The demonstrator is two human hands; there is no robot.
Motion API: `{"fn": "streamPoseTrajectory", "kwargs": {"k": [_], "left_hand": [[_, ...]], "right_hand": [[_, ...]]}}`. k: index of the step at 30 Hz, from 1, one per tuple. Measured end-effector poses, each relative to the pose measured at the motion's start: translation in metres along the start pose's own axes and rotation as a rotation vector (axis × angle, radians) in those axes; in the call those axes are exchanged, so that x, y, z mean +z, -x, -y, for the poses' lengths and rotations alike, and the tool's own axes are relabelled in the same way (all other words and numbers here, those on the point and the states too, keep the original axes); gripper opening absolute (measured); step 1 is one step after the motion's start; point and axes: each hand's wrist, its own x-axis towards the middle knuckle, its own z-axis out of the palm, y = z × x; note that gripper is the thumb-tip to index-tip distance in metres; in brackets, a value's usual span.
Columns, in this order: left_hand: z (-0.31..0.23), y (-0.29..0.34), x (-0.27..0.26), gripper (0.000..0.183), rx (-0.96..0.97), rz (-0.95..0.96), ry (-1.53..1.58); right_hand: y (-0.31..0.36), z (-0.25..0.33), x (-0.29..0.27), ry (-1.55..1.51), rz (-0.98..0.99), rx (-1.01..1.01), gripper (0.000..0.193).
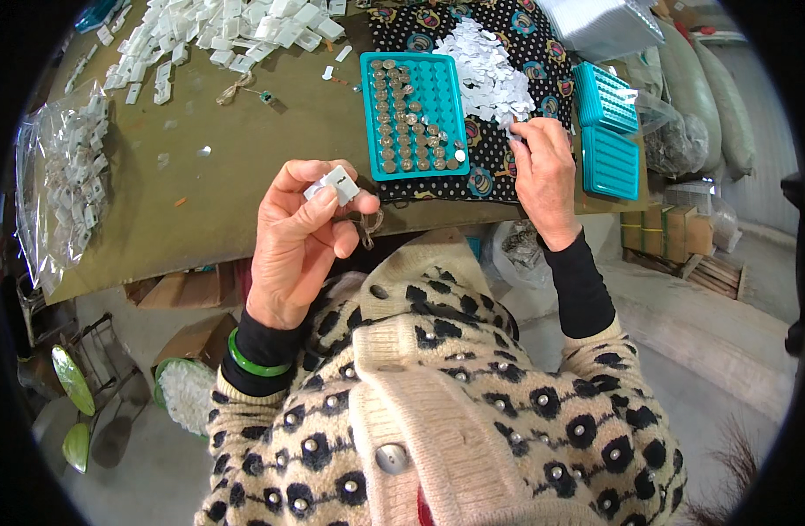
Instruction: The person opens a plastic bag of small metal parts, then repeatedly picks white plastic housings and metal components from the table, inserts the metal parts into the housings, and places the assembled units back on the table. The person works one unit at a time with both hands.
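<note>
Across the upper half of your view runs the olive-brown flat worktable (218,167), with a black polka-dot cloth printed with coloured circles (508,171) spread over its right part. At the table's far edge lies a wide heap of small white plastic casings (218,35), and at its left end a clear plastic bag filled with more white parts (69,175). On the cloth sits a teal plastic sorting tray with a grid of pockets (413,114); round silver discs fill its left columns and bottom row, while the rest of its pockets are bare. Just beyond the tray, touching its upper right corner, is a loose pile of thin white paper-like pieces (488,74). Two more teal grid trays (609,131) lie further right, near the table's edge.

Your right hand (543,171) rests on the cloth just right of the tray, fingertips pinched together at the edge of the white pile; what they hold is too small to tell. Your left hand (297,245) is raised in front of the table, thumb and forefinger closed on a small white rectangular plastic casing with a dark slot (332,185), held well left of the tray
</note>
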Motion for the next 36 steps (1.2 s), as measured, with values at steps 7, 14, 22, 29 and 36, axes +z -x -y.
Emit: {"fn": "streamPoseTrajectory", "kwargs": {"k": [7, 14, 22, 29, 36], "left_hand": [[-0.002, 0.001, -0.003, 0.021, -0.047, 0.011, 0.045], [-0.002, 0.003, 0.001, 0.026, -0.072, -0.001, 0.048], [-0.002, 0.006, 0.002, 0.025, -0.065, -0.022, -0.019], [-0.006, 0.007, 0.01, 0.023, -0.12, -0.052, 0.062], [-0.004, 0.008, 0.014, 0.026, -0.149, -0.115, 0.0]], "right_hand": [[0.004, -0.013, 0.001, -0.037, 0.074, 0.006, 0.015], [-0.005, 0.022, -0.007, -0.365, 0.011, 0.252, 0.006], [-0.028, 0.099, -0.008, -0.967, 0.157, 0.174, 0.01], [-0.037, 0.123, 0.009, -0.794, 0.021, -0.1, 0.017], [-0.039, 0.118, 0.01, -0.747, 0.054, -0.235, 0.018]]}}
